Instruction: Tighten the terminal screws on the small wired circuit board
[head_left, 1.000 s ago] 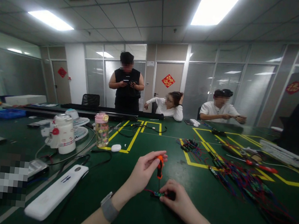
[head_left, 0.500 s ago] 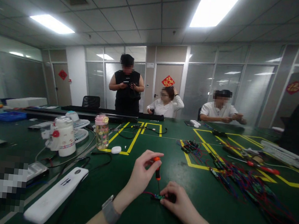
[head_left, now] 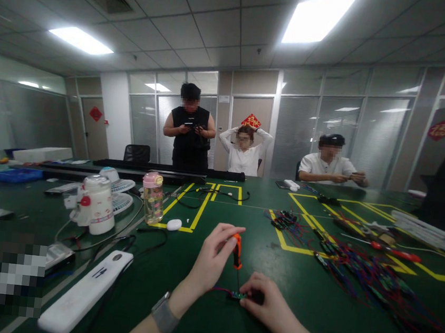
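Note:
My left hand (head_left: 215,253), with a watch on its wrist, is closed on the top of an orange and black screwdriver (head_left: 238,255). The thin shaft points down, and its tip meets a small green circuit board (head_left: 237,296) lying on the green table. Red and dark wires (head_left: 220,290) leave the board on its left side. Thumb and fingers of my right hand (head_left: 264,298) pinch the board's right end, hiding part of it.
To the right lies a tangled pile of wired boards (head_left: 358,271), with a red-handled screwdriver (head_left: 394,252) behind it. On the left are a long white device (head_left: 88,293), a white jug (head_left: 97,206) and a pink-lidded bottle (head_left: 152,199). Several people are across the table.
The screwdriver handle leans slightly differently in my left hand, while both hands stay nearly in place. Across the table, the seated person in the middle has raised both hands to the head.

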Tool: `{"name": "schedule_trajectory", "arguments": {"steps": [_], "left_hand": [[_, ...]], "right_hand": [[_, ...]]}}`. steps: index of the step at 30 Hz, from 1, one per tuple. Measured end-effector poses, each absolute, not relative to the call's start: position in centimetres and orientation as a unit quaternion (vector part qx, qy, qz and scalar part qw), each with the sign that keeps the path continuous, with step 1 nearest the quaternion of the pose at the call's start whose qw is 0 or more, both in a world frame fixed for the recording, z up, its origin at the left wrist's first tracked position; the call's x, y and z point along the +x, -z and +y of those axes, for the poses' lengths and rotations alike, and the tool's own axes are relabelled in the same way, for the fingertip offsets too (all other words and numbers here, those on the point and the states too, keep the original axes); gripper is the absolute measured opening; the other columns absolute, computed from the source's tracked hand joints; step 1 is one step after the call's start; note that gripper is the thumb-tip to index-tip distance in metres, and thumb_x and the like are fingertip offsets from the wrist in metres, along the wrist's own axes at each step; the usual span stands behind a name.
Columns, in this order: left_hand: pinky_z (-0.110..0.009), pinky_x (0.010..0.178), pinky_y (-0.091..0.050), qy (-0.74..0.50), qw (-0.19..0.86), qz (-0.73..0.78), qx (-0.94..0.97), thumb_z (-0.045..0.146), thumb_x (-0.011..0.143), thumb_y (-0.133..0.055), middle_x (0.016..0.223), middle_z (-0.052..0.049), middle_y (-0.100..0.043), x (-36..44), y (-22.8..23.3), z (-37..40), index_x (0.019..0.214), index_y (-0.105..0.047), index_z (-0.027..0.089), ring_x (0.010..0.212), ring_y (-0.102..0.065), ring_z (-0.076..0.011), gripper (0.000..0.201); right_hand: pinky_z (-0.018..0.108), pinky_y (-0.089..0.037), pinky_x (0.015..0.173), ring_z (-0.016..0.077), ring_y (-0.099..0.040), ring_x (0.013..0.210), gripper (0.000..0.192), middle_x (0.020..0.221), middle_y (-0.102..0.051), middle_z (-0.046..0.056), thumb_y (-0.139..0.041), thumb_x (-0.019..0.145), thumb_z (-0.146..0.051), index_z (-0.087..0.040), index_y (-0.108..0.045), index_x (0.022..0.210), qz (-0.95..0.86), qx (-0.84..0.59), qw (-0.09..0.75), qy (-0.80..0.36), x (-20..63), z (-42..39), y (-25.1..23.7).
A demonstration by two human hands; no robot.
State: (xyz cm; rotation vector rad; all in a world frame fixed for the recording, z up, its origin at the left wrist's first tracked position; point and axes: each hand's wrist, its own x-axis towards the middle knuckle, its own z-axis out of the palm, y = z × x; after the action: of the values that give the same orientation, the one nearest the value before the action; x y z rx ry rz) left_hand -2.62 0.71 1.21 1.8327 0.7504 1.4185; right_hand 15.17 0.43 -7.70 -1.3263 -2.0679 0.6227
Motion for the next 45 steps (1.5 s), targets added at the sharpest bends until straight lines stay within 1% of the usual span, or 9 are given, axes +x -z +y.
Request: {"name": "schedule_trajectory", "arguments": {"steps": [3, 7, 13, 19, 25, 29, 36, 41, 45], "left_hand": [[-0.033, 0.089, -0.049, -0.541, 0.407, 0.268, 0.686, 0.030, 0.091, -0.053, 0.107, -0.010, -0.065, -2.48, -1.43, 0.64, 0.110, -0.068, 0.017, 0.098, -0.064, -0.0207, 0.027], [-0.029, 0.078, -0.051, -0.572, 0.331, 0.305, 0.686, 0.028, 0.087, -0.059, 0.096, -0.007, -0.062, -2.39, -1.16, 0.66, 0.098, -0.071, 0.017, 0.088, -0.062, -0.0184, 0.020], [-0.032, 0.092, -0.047, -0.510, 0.286, 0.289, 0.758, 0.022, 0.093, -0.046, 0.118, -0.009, -0.060, -2.37, -1.01, 0.32, 0.126, -0.059, 0.022, 0.107, -0.058, -0.0196, 0.035], [-0.028, 0.077, -0.050, -0.541, 0.265, 0.325, 0.729, 0.019, 0.080, -0.065, 0.094, -0.004, -0.058, -2.05, -0.87, 0.32, 0.104, -0.069, 0.021, 0.086, -0.059, -0.0171, 0.024], [-0.029, 0.079, -0.050, -0.532, 0.390, 0.271, 0.701, 0.028, 0.093, -0.047, 0.107, -0.009, -0.061, -2.20, -1.01, 0.26, 0.116, -0.065, 0.019, 0.091, -0.061, -0.0180, 0.030], [-0.027, 0.074, -0.049, -0.569, 0.336, 0.307, 0.685, 0.027, 0.085, -0.063, 0.093, -0.005, -0.060, -2.13, -0.74, 0.51, 0.100, -0.070, 0.018, 0.087, -0.061, -0.0174, 0.020], [-0.031, 0.085, -0.050, -0.551, 0.426, 0.250, 0.672, 0.028, 0.091, -0.053, 0.103, -0.009, -0.066, -2.11, -1.02, 0.44, 0.106, -0.070, 0.018, 0.095, -0.065, -0.0199, 0.025], [-0.028, 0.080, -0.050, -0.573, 0.334, 0.284, 0.692, 0.028, 0.090, -0.056, 0.102, -0.007, -0.063, -2.24, -1.09, 0.38, 0.102, -0.072, 0.019, 0.092, -0.061, -0.0181, 0.022], [-0.031, 0.089, -0.048, -0.539, 0.363, 0.266, 0.712, 0.026, 0.092, -0.049, 0.111, -0.009, -0.063, -2.35, -1.24, 0.28, 0.113, -0.068, 0.019, 0.101, -0.061, -0.0197, 0.028]], "right_hand": [[0.030, -0.041, 0.075, 0.0209, -0.058, 0.082, 0.013, 0.080, -0.064, 0.006, -0.062, 0.072, -0.014, -0.016, -0.073, 0.077, -0.781, -0.495, 0.299, -0.237, 15.22, 0.49, 7.75], [0.031, -0.041, 0.076, 0.0206, -0.058, 0.082, 0.013, 0.081, -0.064, 0.005, -0.062, 0.072, -0.015, -0.016, -0.073, 0.079, -0.780, -0.495, 0.299, -0.238, 15.25, 0.48, 7.74], [0.031, -0.042, 0.076, 0.0211, -0.058, 0.083, 0.013, 0.081, -0.064, 0.006, -0.062, 0.073, -0.015, -0.016, -0.072, 0.079, -0.781, -0.493, 0.299, -0.239, 15.31, 0.34, 7.58], [0.031, -0.041, 0.077, 0.0217, -0.057, 0.083, 0.013, 0.081, -0.064, 0.005, -0.062, 0.072, -0.015, -0.017, -0.073, 0.079, -0.779, -0.500, 0.293, -0.240, 15.26, 0.32, 7.48], [0.031, -0.042, 0.076, 0.0215, -0.057, 0.083, 0.014, 0.081, -0.063, 0.006, -0.062, 0.072, -0.015, -0.016, -0.073, 0.080, -0.781, -0.490, 0.297, -0.248, 15.30, 0.44, 7.56], [0.031, -0.042, 0.076, 0.0215, -0.057, 0.083, 0.014, 0.081, -0.063, 0.006, -0.062, 0.072, -0.016, -0.016, -0.073, 0.080, -0.782, -0.491, 0.295, -0.244, 15.34, 0.51, 7.67], [0.031, -0.042, 0.076, 0.0210, -0.057, 0.082, 0.013, 0.080, -0.063, 0.006, -0.062, 0.073, -0.017, -0.016, -0.073, 0.080, -0.784, -0.492, 0.293, -0.239, 15.30, 0.45, 7.56], [0.031, -0.042, 0.077, 0.0212, -0.057, 0.084, 0.013, 0.082, -0.063, 0.005, -0.061, 0.073, -0.016, -0.017, -0.073, 0.080, -0.783, -0.489, 0.295, -0.244, 15.34, 0.33, 7.46], [0.031, -0.042, 0.076, 0.0210, -0.057, 0.083, 0.013, 0.081, -0.063, 0.006, -0.061, 0.074, -0.017, -0.016, -0.073, 0.080, -0.786, -0.492, 0.287, -0.242, 15.27, 0.25, 7.20]]}}
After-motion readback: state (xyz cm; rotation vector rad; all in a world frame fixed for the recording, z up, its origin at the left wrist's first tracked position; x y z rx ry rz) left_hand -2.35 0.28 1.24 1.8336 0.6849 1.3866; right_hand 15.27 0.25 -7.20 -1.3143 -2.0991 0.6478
